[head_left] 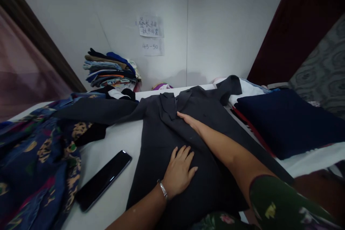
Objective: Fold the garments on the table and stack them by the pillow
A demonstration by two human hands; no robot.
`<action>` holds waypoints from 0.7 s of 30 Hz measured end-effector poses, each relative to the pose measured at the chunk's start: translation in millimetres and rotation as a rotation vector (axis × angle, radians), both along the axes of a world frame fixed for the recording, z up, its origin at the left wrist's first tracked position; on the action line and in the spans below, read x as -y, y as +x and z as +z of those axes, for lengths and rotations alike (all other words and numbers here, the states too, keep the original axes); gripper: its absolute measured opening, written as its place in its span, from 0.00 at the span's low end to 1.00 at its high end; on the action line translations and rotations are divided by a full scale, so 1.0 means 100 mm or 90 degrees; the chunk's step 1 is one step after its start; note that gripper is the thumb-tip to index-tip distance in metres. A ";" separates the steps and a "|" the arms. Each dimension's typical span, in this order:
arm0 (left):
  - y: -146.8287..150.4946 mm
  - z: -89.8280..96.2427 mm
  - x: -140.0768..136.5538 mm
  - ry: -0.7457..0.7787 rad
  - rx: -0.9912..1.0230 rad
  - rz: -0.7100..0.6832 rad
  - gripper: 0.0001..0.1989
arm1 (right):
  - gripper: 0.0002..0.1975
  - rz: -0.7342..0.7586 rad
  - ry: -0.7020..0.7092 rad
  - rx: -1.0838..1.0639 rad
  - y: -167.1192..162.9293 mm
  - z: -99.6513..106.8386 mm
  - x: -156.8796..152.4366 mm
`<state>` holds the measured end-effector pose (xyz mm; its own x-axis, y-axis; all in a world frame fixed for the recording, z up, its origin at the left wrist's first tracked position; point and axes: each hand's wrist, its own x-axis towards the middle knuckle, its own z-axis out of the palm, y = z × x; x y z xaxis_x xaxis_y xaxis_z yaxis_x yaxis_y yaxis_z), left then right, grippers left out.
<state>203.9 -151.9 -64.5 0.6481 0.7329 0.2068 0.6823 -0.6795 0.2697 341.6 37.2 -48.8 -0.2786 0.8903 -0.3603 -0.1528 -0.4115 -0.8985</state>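
Observation:
A dark grey collared shirt (172, 129) lies spread over the white table, its sleeves stretched out to both sides and its collar toward the wall. My left hand (179, 172), with a bracelet at the wrist, rests flat on the lower front of the shirt, fingers spread. Just below the collar, my right hand (190, 121) touches the shirt front near the neck opening. Its visible fingers are stretched out, seen edge-on, and the others are partly hidden behind them. Some soft folds run down the cloth between the hands.
A black phone (104, 179) lies left of the shirt, beside a patterned denim garment (40, 158). A folded clothes stack (110, 70) stands against the wall. Folded navy cloth (288, 122) tops a pile at right. Paper notes (151, 36) hang on the wall.

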 end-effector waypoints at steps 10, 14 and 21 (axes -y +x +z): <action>0.00 -0.02 -0.04 0.010 -0.022 -0.024 0.24 | 0.45 -0.093 0.294 0.059 0.67 0.56 -0.20; 0.01 -0.02 -0.05 0.010 -0.022 -0.025 0.23 | 0.41 -0.114 0.115 0.181 1.04 0.39 -0.16; 0.01 -0.03 -0.06 0.017 -0.020 -0.030 0.23 | 0.28 -0.177 0.149 0.209 1.44 0.39 -0.13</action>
<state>205.1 -145.5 -68.0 0.6878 0.6964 0.2049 0.6575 -0.7172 0.2308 485.4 50.7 -9.3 0.0764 0.9823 -0.1711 0.0790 -0.1770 -0.9810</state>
